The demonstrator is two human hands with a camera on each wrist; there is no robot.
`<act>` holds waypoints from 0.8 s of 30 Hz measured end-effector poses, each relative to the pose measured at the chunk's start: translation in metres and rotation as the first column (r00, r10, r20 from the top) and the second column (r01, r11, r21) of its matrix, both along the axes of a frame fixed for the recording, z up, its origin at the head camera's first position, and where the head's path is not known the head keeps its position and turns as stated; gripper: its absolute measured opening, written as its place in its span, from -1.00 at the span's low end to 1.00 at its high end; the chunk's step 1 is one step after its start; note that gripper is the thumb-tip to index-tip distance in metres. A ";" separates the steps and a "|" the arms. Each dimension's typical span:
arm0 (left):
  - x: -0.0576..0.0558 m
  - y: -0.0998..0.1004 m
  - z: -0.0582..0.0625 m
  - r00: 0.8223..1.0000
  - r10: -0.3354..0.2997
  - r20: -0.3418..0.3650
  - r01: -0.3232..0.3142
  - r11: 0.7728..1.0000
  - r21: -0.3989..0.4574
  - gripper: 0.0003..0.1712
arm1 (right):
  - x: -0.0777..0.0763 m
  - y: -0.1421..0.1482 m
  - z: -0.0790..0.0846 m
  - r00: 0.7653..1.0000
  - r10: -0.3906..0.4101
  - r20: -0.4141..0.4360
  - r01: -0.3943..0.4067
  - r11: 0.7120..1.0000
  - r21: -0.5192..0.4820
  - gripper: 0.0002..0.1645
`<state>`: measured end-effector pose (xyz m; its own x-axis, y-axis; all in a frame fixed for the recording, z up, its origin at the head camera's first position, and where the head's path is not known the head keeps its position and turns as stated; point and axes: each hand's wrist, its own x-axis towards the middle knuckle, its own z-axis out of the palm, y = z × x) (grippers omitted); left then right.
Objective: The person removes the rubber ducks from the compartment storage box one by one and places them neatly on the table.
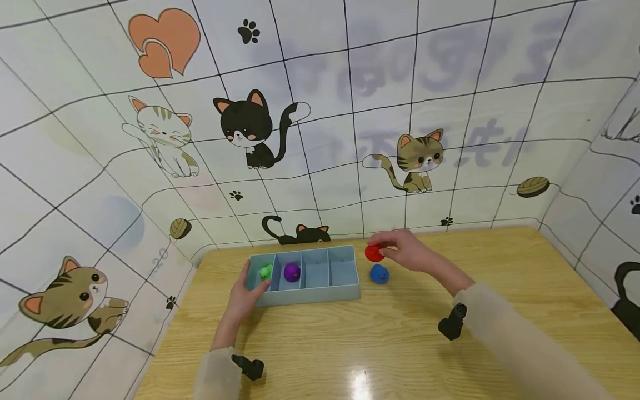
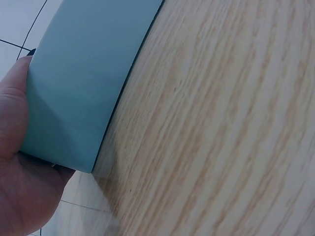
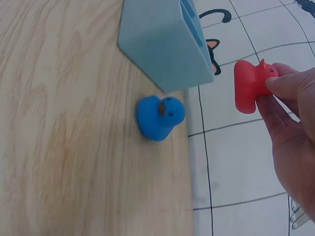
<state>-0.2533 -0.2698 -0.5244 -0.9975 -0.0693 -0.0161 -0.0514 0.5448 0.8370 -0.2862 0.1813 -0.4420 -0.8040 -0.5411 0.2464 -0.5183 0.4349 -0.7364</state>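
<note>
My right hand (image 1: 407, 251) pinches a red rubber duck (image 3: 253, 84) between thumb and fingers, raised off the table beside the box's right end. A blue rubber duck (image 1: 379, 274) sits on the table just below it, near the box's corner. The pale blue divided box (image 1: 310, 295) has a row of compartments. In the leftmost one is a green duck (image 1: 265, 272); a purple duck (image 1: 292, 272) is in the compartment beside it. The two compartments on the right hold nothing. My left hand (image 1: 243, 295) grips the box's left end, its thumb over the front side (image 2: 88, 78).
The wooden table (image 1: 320, 344) extends in front of the box and to its right. Behind it stands a white wall (image 1: 330, 183) with cat pictures and grid lines. Each wrist carries a small black camera (image 1: 452, 322).
</note>
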 end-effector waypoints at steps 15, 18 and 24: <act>0.002 0.000 0.001 1.000 0.002 0.010 -0.002 1.000 0.002 0.08 | 0.001 0.040 -0.031 0.998 -0.043 0.042 0.042 0.998 0.036 -0.65; 0.003 0.001 0.003 1.000 0.000 0.013 0.000 1.000 0.001 0.08 | 0.002 0.044 -0.041 0.996 -0.047 0.081 0.043 0.998 0.056 -0.66; 0.002 0.001 0.002 1.000 0.006 0.008 -0.006 1.000 0.001 0.08 | 0.003 0.048 -0.057 0.995 -0.021 0.094 0.015 0.998 0.059 -0.68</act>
<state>-0.2515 -0.2692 -0.5224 -0.9969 -0.0752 -0.0246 -0.0616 0.5438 0.8370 -0.2828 0.2291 -0.4989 -0.8318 -0.5377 0.1379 -0.4397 0.4866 -0.7549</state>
